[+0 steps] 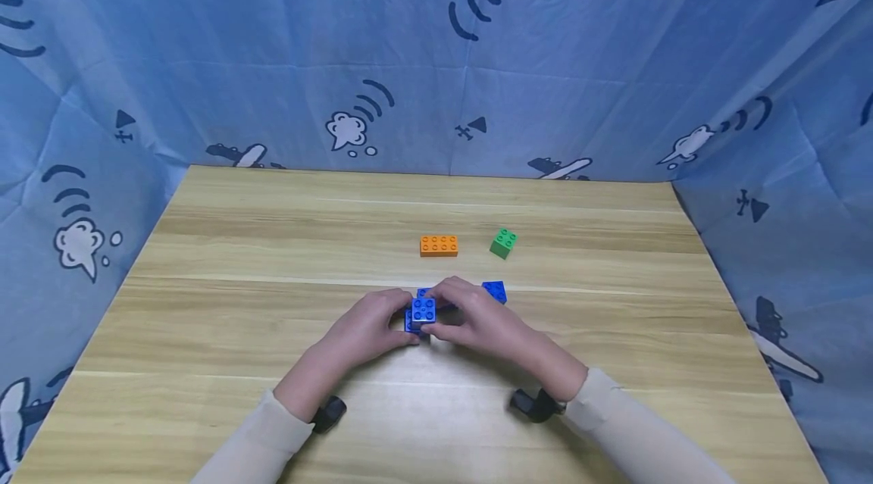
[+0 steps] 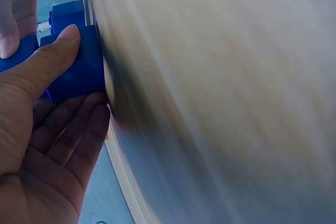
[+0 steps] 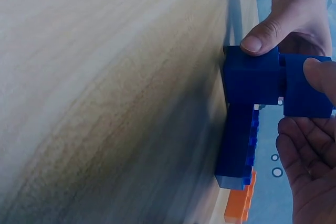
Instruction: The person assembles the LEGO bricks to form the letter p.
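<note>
My left hand point(image 1: 371, 323) grips a blue building brick point(image 2: 79, 74) low on the table, thumb on its near side and fingers behind. My right hand point(image 1: 480, 319) pinches a second blue brick point(image 1: 423, 310) between thumb and fingers, right above the first. In the right wrist view a narrow gap with studs shows between the upper brick point(image 3: 310, 90) and the lower brick point(image 3: 252, 77); whether they are pressed together I cannot tell. A longer blue brick point(image 3: 235, 145) lies on the table behind them, partly hidden by the hands in the head view.
An orange brick point(image 1: 439, 245) lies farther back on the wooden table point(image 1: 239, 242), with a green brick point(image 1: 503, 243) to its right. Another blue brick point(image 1: 494, 291) sits just beyond my right hand. A blue patterned cloth point(image 1: 409, 29) hangs behind and beside the table.
</note>
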### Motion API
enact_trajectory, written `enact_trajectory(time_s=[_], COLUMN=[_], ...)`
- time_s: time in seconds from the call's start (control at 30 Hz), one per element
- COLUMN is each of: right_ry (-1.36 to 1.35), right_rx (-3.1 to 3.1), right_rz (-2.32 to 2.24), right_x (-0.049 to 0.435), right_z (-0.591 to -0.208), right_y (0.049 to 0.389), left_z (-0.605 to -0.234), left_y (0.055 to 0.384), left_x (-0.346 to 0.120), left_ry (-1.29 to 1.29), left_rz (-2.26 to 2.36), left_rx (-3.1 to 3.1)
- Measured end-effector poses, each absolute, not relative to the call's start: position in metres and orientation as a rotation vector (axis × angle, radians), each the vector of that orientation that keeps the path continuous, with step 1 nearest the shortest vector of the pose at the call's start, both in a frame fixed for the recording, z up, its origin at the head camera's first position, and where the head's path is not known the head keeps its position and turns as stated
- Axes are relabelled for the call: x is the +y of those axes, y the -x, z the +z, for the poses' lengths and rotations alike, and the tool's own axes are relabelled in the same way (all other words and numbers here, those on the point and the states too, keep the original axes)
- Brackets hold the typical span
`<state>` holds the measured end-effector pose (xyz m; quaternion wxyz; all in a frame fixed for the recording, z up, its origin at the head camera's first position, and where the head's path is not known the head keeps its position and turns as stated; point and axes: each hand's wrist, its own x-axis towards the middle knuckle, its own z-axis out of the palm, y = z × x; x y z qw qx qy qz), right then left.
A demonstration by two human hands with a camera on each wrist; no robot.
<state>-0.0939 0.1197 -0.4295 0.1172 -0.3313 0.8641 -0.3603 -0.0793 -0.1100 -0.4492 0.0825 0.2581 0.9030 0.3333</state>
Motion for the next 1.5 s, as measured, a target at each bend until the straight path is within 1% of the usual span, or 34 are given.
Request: enact_trajectory(time_s=[0.5,1.5], right_ry=[1.038,1.035], right_rx=[2.534,2.53], right_rz=[-1.058,-1.065], right_x=[0.1137,0.1122], right_z=[-0.4304,-0.4356], right_y=[0.0942,0.0949], left_z=[-0.4502,-0.4491], left_y=[0.0798,0.0802], left_x=[-0.109,-0.109], left_ry=[-0.728,-0.714], left_rz=[0.988,0.98], left_rx=[2.702,2.694])
